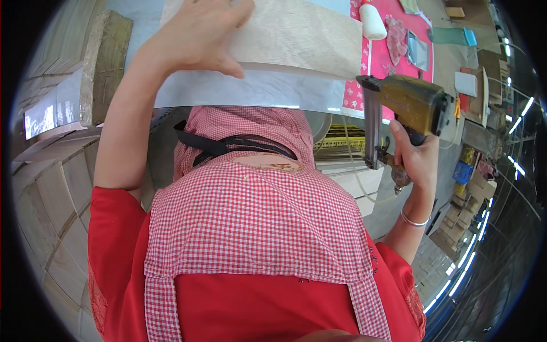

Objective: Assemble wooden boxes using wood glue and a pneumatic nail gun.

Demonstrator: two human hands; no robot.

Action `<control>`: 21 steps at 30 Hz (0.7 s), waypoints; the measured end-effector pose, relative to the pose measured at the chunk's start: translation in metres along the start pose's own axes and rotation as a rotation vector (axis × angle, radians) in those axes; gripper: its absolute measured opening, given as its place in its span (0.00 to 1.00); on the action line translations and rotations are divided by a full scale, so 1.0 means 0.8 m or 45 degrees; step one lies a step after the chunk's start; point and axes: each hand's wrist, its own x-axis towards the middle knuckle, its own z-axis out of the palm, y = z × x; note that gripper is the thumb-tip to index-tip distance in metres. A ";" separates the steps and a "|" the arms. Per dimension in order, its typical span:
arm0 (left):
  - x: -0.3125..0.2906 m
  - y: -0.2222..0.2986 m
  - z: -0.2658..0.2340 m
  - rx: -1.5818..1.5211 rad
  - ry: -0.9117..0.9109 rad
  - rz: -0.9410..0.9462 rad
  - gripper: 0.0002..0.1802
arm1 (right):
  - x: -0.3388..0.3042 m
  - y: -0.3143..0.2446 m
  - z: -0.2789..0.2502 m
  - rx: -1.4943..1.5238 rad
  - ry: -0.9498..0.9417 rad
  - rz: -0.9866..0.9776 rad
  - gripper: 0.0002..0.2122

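My right hand [417, 153] is closed round the handle of a pneumatic nail gun [411, 100] with a yellow-brown body and a grey magazine. The gun's nose is at the near right corner of a pale wooden board [302, 37] on the table. Over the left part of the board is my left hand [202, 37], its thumb spread from the fingers and reaching past the board's near edge. Some of its fingertips are cut off by the top of the picture. Whether it presses on the board is hard to see.
A white bottle [373, 23], a pink cloth [396, 39] and a small tray [417, 51] lie on the red patterned cover. A thick wooden block [106, 67] stands at the left, near stacked boards [54, 194]. A yellow crate [342, 142] is under the table. An air hose [364, 185] hangs below the gun.
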 end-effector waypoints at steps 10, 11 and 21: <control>0.114 0.092 -0.003 0.252 -0.942 -0.865 0.36 | -0.003 -0.029 0.018 -0.026 -0.089 -0.115 0.12; 0.117 0.094 -0.002 0.247 -0.939 -0.867 0.36 | -0.003 -0.032 0.020 -0.029 -0.110 -0.095 0.12; 0.119 0.093 -0.001 0.244 -0.918 -0.856 0.35 | -0.001 -0.035 0.022 -0.060 -0.169 -0.025 0.12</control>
